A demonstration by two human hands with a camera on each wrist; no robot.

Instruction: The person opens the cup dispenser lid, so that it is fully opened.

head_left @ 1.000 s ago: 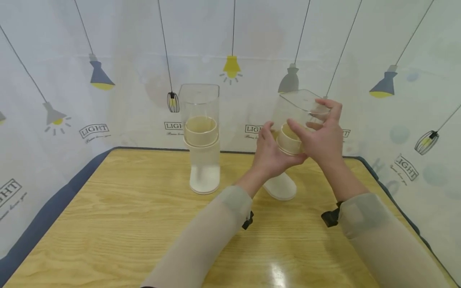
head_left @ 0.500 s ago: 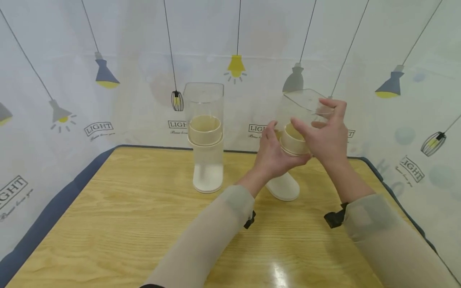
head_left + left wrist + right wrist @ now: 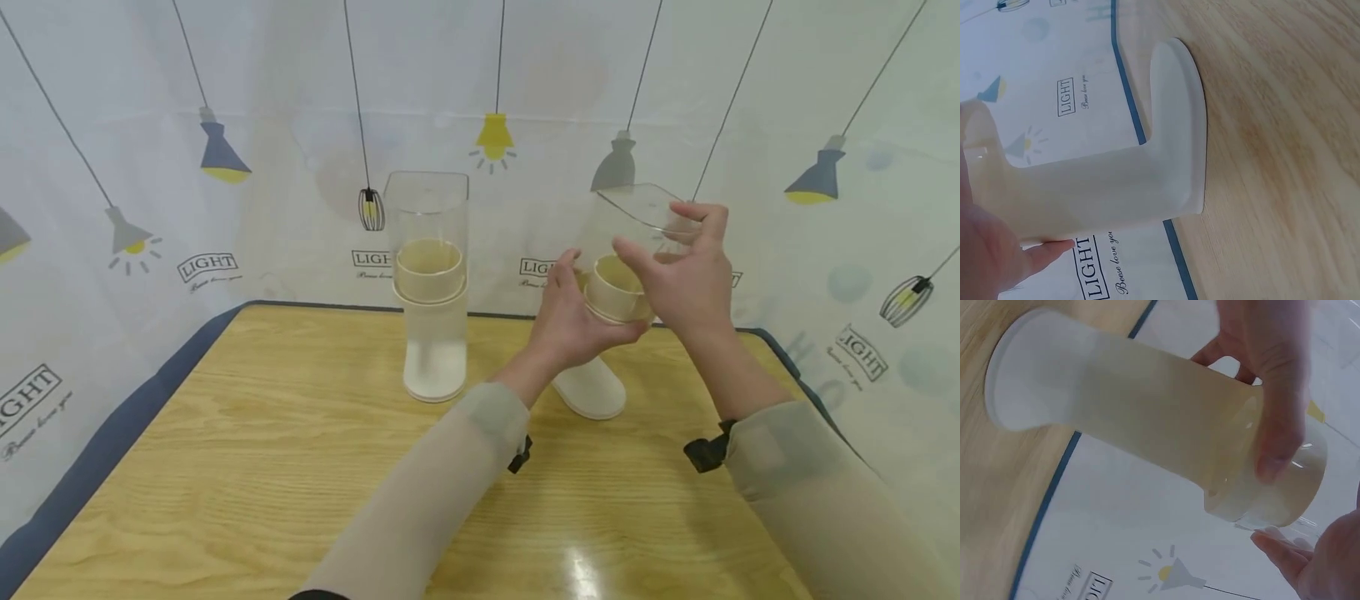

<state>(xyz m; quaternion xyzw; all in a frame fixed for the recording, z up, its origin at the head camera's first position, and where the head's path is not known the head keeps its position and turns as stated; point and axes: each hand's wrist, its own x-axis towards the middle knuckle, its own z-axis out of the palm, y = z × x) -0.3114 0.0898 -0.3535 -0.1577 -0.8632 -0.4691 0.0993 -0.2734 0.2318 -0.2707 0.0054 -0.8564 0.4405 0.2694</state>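
Observation:
Toward the right of the table, a white stand [image 3: 591,390] with a rounded foot stands turned at an angle and carries a cream ring-shaped holder [image 3: 611,298] at its top. My left hand [image 3: 566,321] grips this holder from the left, its thumb across the front, as the right wrist view also shows. Above the holder rises a clear container [image 3: 637,204] with a squarish rim. My right hand [image 3: 693,279] holds the container's right side, thumb in front and fingers spread behind. In the left wrist view, the stand's foot [image 3: 1179,125] rests on the table.
A similar white stand [image 3: 435,367] with a cream holder [image 3: 429,271] and clear container [image 3: 426,196] stands upright to the left. Both are near the back edge of the wooden table [image 3: 262,450]. Behind hangs a pale curtain [image 3: 300,75] printed with lamps.
The head view has shifted slightly. My right hand and the clear container have moved a little to the right, while my left hand keeps its grip on the holder.

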